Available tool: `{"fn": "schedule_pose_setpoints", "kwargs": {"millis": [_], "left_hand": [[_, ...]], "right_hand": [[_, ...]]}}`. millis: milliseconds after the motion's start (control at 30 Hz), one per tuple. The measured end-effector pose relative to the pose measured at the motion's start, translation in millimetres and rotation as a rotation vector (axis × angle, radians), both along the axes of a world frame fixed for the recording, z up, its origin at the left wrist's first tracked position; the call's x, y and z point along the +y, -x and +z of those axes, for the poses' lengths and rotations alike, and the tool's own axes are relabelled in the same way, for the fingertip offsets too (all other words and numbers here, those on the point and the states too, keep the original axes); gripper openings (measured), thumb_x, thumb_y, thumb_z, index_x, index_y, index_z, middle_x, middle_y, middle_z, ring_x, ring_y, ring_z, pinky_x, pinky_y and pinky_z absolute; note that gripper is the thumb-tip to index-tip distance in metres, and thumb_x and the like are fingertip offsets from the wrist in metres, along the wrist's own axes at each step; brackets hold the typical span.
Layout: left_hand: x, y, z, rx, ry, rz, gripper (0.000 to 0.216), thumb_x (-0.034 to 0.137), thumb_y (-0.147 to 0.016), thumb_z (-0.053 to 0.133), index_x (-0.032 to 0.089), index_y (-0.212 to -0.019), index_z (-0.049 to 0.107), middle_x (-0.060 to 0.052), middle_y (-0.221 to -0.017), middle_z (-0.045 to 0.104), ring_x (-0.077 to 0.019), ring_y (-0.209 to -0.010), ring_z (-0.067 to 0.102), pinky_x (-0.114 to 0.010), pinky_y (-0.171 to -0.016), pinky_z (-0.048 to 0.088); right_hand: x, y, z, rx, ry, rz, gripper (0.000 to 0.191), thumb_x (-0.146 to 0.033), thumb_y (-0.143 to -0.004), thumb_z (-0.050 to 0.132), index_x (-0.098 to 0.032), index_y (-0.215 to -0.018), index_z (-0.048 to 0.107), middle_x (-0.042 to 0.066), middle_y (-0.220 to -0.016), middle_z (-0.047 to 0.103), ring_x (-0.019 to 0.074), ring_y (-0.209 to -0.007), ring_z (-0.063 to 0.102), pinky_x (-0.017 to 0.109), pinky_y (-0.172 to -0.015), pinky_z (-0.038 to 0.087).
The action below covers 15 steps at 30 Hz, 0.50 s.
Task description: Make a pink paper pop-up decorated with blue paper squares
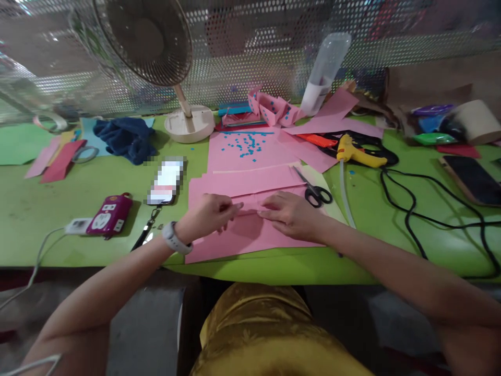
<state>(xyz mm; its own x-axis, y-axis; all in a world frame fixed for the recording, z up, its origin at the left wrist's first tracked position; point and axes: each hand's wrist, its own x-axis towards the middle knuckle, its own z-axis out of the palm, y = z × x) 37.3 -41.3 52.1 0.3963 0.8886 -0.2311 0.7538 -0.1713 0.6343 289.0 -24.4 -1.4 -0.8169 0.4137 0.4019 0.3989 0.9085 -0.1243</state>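
Observation:
A folded strip of pink paper (250,203) lies on larger pink sheets (242,235) near the table's front edge. My left hand (209,213) pinches the strip's left end with its fingers closed. From the other side, my right hand (287,211) presses its fingers together on the strip's right end. Black-handled scissors (315,189) rest just beyond my right hand.
On the green table (62,193) stand a fan (156,47), a phone (166,183), a purple power strip (109,215), a blue cloth (125,138), a yellow glue gun (358,152) with black cables (415,209), pink paper boats (274,108) and a plastic bottle (324,73).

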Motion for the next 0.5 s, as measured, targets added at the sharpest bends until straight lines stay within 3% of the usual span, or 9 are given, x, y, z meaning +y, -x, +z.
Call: {"fn": "schedule_pose_setpoints", "kwargs": {"millis": [100,267,500], "left_hand": [[11,-21,-4.5,-0.041,0.343,0.003,0.053,0.064,-0.083,0.055,0.016,-0.061,0.057,-0.004,-0.049,0.063,-0.0130,-0.038,0.058,-0.022,-0.038,0.042],[23,-29,-18.1,-0.080,0.477,-0.009,0.057,0.064,-0.082,0.055,0.015,-0.052,0.058,-0.005,-0.043,0.060,-0.0130,-0.037,0.056,-0.023,-0.041,0.043],[29,-27,-16.7,-0.045,0.566,0.009,0.053,0.052,-0.087,0.053,0.013,-0.053,0.065,-0.006,-0.044,0.062,-0.0125,-0.039,0.057,-0.024,-0.045,0.044]], "right_hand": [[0,1,-1.1,0.029,-0.009,0.011,0.028,-0.012,-0.085,0.053,-0.014,-0.108,0.070,0.014,-0.105,0.065,0.0232,-0.094,0.056,0.041,-0.082,0.048],[0,1,-1.3,0.027,-0.010,0.019,0.028,-0.012,-0.085,0.053,-0.014,-0.107,0.071,0.014,-0.104,0.065,0.0232,-0.095,0.056,0.041,-0.083,0.049],[0,0,-2.1,0.015,-0.021,0.011,0.026,-0.013,-0.086,0.053,-0.015,-0.104,0.072,0.014,-0.105,0.065,0.0228,-0.094,0.055,0.040,-0.084,0.049]]}}
